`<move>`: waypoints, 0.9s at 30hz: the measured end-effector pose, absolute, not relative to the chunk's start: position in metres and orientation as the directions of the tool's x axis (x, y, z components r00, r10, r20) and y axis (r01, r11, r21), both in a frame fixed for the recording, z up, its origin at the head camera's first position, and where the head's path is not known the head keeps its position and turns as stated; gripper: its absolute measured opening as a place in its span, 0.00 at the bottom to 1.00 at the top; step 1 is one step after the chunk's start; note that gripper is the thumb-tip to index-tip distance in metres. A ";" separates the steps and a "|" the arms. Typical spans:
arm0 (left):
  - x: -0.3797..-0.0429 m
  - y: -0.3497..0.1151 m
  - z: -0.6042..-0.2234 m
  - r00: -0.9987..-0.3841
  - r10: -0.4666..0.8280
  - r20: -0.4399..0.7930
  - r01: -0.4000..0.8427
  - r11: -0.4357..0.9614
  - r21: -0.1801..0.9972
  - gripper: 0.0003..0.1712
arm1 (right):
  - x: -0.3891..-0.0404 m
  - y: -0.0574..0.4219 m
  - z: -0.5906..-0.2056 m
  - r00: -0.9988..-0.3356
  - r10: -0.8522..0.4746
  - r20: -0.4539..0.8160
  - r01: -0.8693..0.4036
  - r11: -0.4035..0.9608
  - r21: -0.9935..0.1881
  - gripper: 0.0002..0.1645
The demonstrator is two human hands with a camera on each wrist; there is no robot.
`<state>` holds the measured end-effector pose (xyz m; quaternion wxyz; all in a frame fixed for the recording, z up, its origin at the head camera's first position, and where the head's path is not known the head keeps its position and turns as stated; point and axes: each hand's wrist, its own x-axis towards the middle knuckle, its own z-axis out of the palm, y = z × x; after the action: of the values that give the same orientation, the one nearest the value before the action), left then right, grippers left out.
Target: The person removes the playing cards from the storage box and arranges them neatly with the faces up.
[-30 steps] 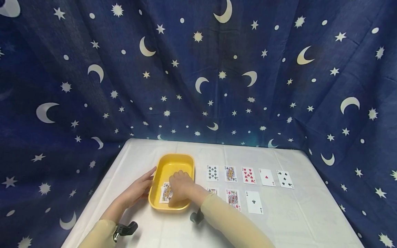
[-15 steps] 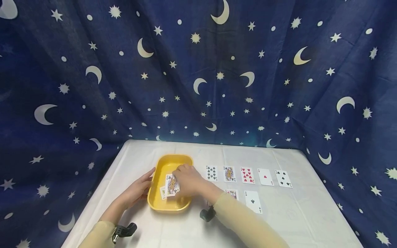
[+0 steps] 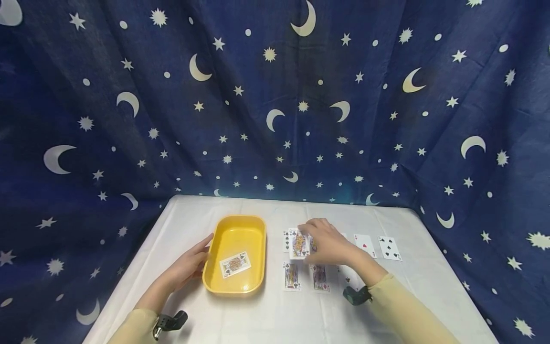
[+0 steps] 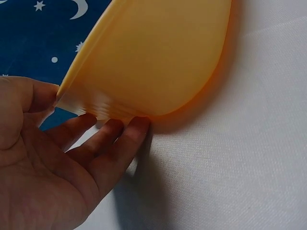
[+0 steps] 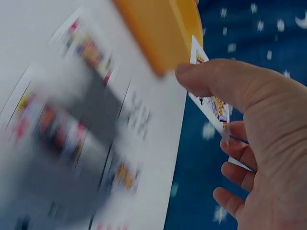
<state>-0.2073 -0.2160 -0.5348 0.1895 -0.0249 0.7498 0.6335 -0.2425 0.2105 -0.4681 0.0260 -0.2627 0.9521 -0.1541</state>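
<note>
My right hand (image 3: 328, 241) pinches a face card (image 3: 298, 244) between thumb and fingers, above the upper row of playing cards on the table. In the right wrist view, the thumb lies across the face of that card (image 5: 218, 108). My left hand (image 3: 186, 267) holds the left side of the yellow tray (image 3: 234, 288). The left wrist view has its thumb at the tray's rim (image 4: 88, 45) and its fingertips against the outer wall. One face card (image 3: 235, 264) lies tilted inside the tray.
The upper row includes a red ace (image 3: 365, 245) and a six of spades (image 3: 390, 248); my right hand hides others. Below lie two face cards (image 3: 292, 277) and an ace of clubs (image 3: 350, 278), partly covered by my arm. A dark starry curtain (image 3: 275, 95) hangs behind the white table (image 3: 266, 320).
My right hand has lifted the face card out of the tray and carried it right, over the upper row. Another face card is left in the tray. My left hand stays at the tray.
</note>
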 end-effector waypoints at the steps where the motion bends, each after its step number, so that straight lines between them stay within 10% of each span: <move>1: -0.207 -0.216 -0.535 -0.928 0.203 -0.313 -0.275 0.198 0.941 0.38 | -0.242 0.224 -0.470 -0.865 -0.500 0.043 -0.488 0.816 -0.310 0.58; 13: -0.210 -0.216 -0.540 -0.927 0.188 -0.324 -0.285 0.208 0.936 0.38 | -0.217 0.356 -0.499 -0.934 -0.357 -0.022 -0.332 0.888 -0.319 0.53; 27: -0.211 -0.216 -0.539 -0.928 0.170 -0.331 -0.293 0.214 0.932 0.38 | -0.189 0.399 -0.518 -0.942 -0.286 -0.177 -0.215 0.917 -0.336 0.55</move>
<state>-0.2105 -0.2156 -0.5391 0.1851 -0.0409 0.7568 0.6256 -0.1894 0.3993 -0.5180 0.1117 -0.1287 0.9726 -0.1580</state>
